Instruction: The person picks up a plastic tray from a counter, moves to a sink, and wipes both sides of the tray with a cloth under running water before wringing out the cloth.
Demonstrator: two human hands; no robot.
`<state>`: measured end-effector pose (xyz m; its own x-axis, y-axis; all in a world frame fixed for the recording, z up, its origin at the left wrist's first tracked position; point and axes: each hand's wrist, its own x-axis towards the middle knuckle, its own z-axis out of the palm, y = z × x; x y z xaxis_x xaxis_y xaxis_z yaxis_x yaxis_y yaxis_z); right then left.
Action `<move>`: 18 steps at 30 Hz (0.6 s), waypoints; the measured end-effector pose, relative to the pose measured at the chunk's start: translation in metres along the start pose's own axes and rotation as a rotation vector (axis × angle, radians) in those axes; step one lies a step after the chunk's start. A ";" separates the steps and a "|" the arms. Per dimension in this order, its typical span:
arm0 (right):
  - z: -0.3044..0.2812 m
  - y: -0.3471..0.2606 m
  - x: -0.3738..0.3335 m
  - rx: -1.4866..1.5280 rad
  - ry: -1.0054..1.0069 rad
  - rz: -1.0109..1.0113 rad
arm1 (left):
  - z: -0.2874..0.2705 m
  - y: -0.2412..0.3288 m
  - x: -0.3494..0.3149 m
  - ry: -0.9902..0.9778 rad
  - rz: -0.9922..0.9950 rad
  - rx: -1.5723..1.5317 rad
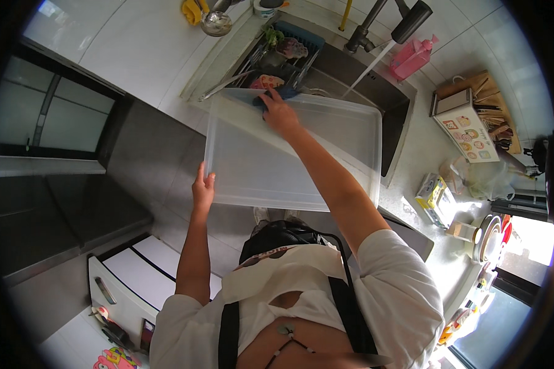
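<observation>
A large translucent plastic lid or shallow tray [258, 169] with a raised rim lies across the near side of the sink, sticking out over the floor. My left hand [203, 187] grips its left edge, thumb and fingers on the rim. At the far left part of the lid, my right hand [279, 114] presses a dark blue cloth [283, 93] against the surface near the rim. Part of the cloth is hidden under the fingers. Water runs from the dark faucet [361, 38] into the sink [395, 111], behind the lid.
A dish rack [311, 40] with vegetables and a red patterned bowl [266, 82] sits in the sink's left side. Pink soap bottle [412, 59] stands behind the sink. On the right counter are a chopstick and utensil holder [468, 126] and a yellow-white box [436, 200]. A ladle [216, 23] hangs top left.
</observation>
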<state>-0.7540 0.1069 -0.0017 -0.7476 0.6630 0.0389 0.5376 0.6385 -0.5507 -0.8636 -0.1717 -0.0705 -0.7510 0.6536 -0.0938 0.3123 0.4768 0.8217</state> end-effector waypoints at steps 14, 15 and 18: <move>0.054 -0.022 0.016 -0.092 -0.086 -0.052 | 0.018 0.026 -0.014 0.055 0.072 -0.070; 0.049 -0.019 0.014 -0.088 -0.089 -0.004 | 0.019 0.026 -0.013 0.056 0.063 -0.071; 0.032 -0.013 0.006 -0.065 -0.070 0.138 | 0.020 0.019 -0.010 0.070 0.078 -0.053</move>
<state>-0.7785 0.0901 -0.0208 -0.6893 0.7185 -0.0930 0.6593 0.5688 -0.4917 -0.8384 -0.1573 -0.0656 -0.7649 0.6441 0.0090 0.3414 0.3936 0.8536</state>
